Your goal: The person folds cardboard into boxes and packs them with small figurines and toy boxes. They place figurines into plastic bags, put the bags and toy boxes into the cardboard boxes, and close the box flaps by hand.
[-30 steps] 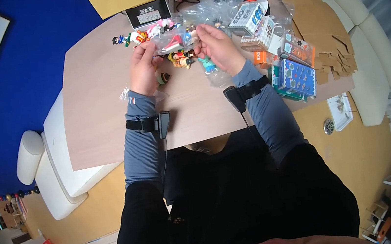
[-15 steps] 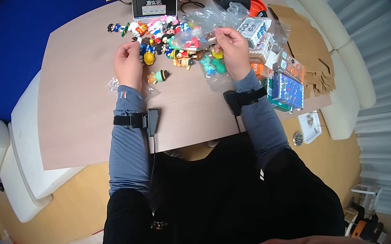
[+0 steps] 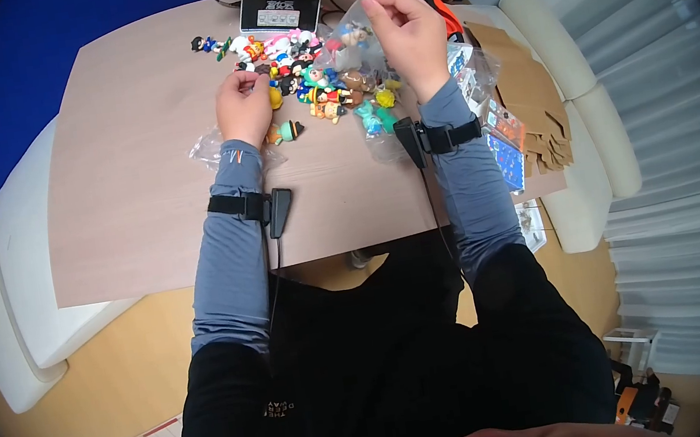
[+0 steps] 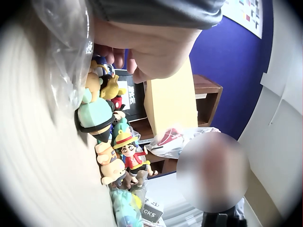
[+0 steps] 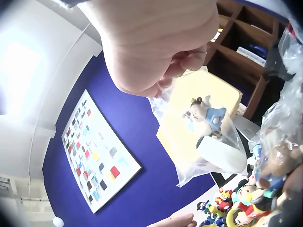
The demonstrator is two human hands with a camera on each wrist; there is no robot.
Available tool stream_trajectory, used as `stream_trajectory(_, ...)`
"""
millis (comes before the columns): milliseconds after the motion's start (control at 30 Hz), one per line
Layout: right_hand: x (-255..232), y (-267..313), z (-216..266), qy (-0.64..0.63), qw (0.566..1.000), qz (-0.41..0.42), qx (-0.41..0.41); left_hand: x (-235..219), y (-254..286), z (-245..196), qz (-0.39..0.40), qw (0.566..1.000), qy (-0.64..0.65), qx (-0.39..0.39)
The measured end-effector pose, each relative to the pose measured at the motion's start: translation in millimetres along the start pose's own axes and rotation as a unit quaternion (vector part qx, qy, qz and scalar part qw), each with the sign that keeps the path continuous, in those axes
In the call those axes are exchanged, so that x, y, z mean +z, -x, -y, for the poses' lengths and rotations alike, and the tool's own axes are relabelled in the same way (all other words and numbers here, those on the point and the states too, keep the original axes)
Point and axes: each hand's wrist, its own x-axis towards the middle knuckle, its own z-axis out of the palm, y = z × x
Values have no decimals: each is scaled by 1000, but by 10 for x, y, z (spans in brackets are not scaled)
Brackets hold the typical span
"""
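My right hand (image 3: 411, 33) is raised over the far right of the toys and pinches the top of a clear plastic bag (image 3: 351, 41). Inside the bag, the right wrist view shows a small figurine (image 5: 208, 116) in blue beside a white-soled piece (image 5: 221, 153); from the left wrist side a red and white shoe-like shape (image 4: 168, 142) appears. My left hand (image 3: 246, 110) hovers low at the near left of the toy pile, fingers loosely bent and nothing held. Close by it are a yellow toy (image 4: 111, 88) and a figurine with a green and black hat (image 4: 94, 115).
Several loose figurines (image 3: 325, 98) crowd the back middle of the table. A bagged turquoise figurine (image 3: 372, 118) lies nearer me. Boxes (image 3: 505, 154) and flattened cardboard (image 3: 529, 98) fill the right side. A crumpled plastic bag (image 3: 208, 149) lies left, and a black device (image 3: 279, 11) stands behind.
My left hand has let go of the bag, moved left, then lowered toward the toys. The right hand has lifted the bag up and away, so it now hangs from that hand.
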Motion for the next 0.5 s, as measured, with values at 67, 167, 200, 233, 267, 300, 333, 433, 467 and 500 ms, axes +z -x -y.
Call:
stream_trajectory(67, 74, -24, -8, -45, 998, 18, 43, 15, 23, -74, 39, 995, 85, 21)
stream_trajectory(167, 159, 21, 125, -131, 986, 31, 101, -6, 134, -229, 106, 988, 66, 86)
stream_trajectory(200, 189, 24, 133, -130, 986, 31, 100, 1, 135, -230, 144, 980, 64, 120)
stream_trajectory(233, 215, 32, 128, -159, 980, 33, 114, 6, 158, -245, 146, 980, 65, 119)
stream_trajectory(267, 234, 46, 121, -188, 973, 36, 128, -4, 215, -349, 168, 978, 98, 81)
stream_trajectory(300, 246, 59, 114, -187, 973, 34, 130, -13, 253, -403, 189, 972, 130, 43)
stream_trajectory(333, 253, 68, 106, -238, 958, 39, 156, -11, 220, -368, 198, 971, 128, 36)
stream_trajectory(433, 281, 98, 32, -307, 931, 37, 193, -16, 173, -304, 245, 945, 216, -13)
stream_trajectory(467, 284, 123, 13, -326, 922, 32, 204, -13, 193, -317, 249, 944, 215, -13)
stream_trajectory(500, 280, 150, -5, -325, 923, 28, 204, -9, 218, -331, 265, 929, 259, -10)
